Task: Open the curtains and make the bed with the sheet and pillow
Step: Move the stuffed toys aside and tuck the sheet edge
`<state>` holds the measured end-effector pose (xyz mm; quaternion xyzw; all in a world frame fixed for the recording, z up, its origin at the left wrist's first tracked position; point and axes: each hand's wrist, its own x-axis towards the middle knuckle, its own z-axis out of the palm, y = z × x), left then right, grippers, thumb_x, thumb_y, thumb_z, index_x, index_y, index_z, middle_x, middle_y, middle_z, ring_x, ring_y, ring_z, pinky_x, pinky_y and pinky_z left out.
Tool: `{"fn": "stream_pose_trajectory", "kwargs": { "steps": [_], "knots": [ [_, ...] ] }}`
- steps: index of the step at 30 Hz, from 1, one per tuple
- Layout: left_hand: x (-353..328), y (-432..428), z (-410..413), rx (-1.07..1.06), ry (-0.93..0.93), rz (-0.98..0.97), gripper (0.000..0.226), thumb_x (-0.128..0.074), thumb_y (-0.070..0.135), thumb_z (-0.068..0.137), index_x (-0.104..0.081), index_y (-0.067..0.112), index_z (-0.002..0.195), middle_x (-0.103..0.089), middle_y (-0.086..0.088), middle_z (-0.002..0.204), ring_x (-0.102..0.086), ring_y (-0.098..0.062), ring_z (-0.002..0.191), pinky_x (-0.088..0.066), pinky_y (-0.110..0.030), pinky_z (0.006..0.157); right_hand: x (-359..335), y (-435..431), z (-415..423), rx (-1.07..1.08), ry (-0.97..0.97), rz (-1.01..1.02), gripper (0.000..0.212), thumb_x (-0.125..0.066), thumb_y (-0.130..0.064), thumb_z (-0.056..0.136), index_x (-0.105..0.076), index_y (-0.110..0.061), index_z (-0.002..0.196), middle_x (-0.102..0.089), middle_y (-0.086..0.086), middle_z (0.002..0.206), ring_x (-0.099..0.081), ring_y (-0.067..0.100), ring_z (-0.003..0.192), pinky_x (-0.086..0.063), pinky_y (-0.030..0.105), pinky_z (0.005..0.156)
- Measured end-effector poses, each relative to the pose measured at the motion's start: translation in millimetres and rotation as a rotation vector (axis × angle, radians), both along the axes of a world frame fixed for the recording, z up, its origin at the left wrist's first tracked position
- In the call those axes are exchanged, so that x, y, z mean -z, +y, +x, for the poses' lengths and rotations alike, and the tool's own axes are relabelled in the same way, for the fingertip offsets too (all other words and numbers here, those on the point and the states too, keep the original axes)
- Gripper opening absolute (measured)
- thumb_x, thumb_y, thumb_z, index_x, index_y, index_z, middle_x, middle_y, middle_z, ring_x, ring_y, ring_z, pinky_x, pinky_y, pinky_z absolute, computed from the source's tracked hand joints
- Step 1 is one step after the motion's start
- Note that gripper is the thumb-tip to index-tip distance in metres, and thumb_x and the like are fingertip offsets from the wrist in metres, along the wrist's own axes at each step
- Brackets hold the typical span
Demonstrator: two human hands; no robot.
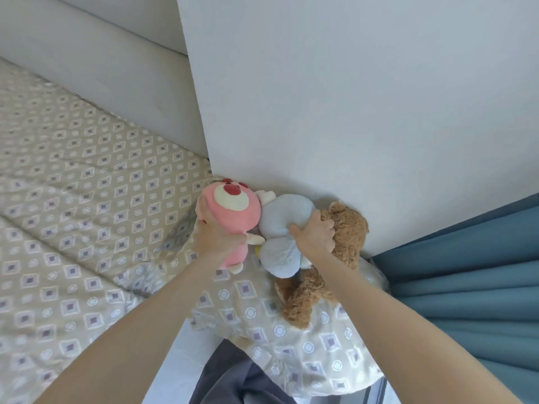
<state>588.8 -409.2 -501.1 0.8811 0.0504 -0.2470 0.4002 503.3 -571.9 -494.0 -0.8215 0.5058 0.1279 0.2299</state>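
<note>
Well, at far left the sheet (73, 176), beige with grey diamonds and pale rings, lies creased over the bed, running up to the padded white headboard (102, 59). My left hand (215, 237) is curled round the pink bear (236, 208), gripping its body. Touching that, the pale blue toy (284, 217) is squeezed in my right hand (313, 234), whose fingers press against the brown bear (347, 228) behind. The brown bear lies on the pillow (291, 345), same print as the sheet, which sits in the corner against the white wall (350, 83). Just right of the pillow, the blue curtain (466, 287) hangs in folds. The open stretch is the sheet on the left.
</note>
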Motion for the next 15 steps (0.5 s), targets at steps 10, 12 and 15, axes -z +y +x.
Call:
{"fn": "stream_pose_trajectory", "kwargs": {
  "steps": [10, 12, 15],
  "knots": [
    [-73, 115, -32, -0.319, -0.094, -0.063, 0.128, -0.079, 0.016, 0.063, 0.017, 0.038, 0.145, -0.036, -0.014, 0.135, -0.046, -0.034, 0.122, -0.041, -0.042, 0.094, -81, 90, 23, -0.316, -0.200, 0.113, 0.071, -0.059, -0.049, 0.086, -0.027, -0.016, 0.141, -0.033, 0.020, 0.135, -0.040, 0.039, 0.120, -0.039, 0.045, 0.094],
    [-89, 158, -45, -0.419, -0.100, -0.074, 0.129, -0.079, 0.017, 0.062, 0.017, 0.040, 0.144, -0.036, -0.013, 0.137, -0.045, -0.035, 0.124, -0.042, -0.045, 0.097, -97, 129, 26, -0.429, -0.207, 0.133, 0.073, -0.058, -0.049, 0.087, -0.025, -0.015, 0.142, -0.032, 0.021, 0.136, -0.038, 0.040, 0.122, -0.038, 0.044, 0.096],
    [-110, 216, -59, -0.568, -0.092, -0.092, 0.125, -0.076, 0.018, 0.058, 0.014, 0.049, 0.139, -0.040, -0.009, 0.133, -0.047, -0.034, 0.122, -0.045, -0.048, 0.097, -115, 183, 36, -0.570, -0.210, 0.167, 0.077, -0.056, -0.049, 0.088, -0.019, -0.014, 0.145, -0.029, 0.022, 0.137, -0.036, 0.040, 0.124, -0.037, 0.043, 0.097]
  ]
}}
